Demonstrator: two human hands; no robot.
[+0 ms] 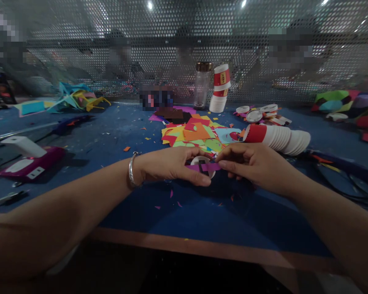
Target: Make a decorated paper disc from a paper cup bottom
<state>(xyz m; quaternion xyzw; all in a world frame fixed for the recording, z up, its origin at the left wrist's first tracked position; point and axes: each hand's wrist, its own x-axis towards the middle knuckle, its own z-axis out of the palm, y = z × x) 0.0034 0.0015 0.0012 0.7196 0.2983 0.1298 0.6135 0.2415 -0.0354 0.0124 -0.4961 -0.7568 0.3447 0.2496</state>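
Observation:
My left hand [184, 165], with a silver bangle at the wrist, holds a small white round piece [197, 160] between thumb and fingers. A dark strip lies on its face, and a purple paper strip [207, 167] runs across it from side to side. The thumb and fingertips of my right hand [245, 163] pinch the right end of the purple strip. I cannot tell whether the round piece is a flat disc or a cup's end. Just beyond both hands is a pile of coloured paper pieces [188, 132].
Stacked paper cups [279, 136] lie on their side at right; others stand by a glass bottle [201, 87]. Cut white rings [254, 116] lie behind them. At left are a purple power strip [33, 165] and a glue gun [69, 124]. A perforated metal screen [159, 53] borders the back.

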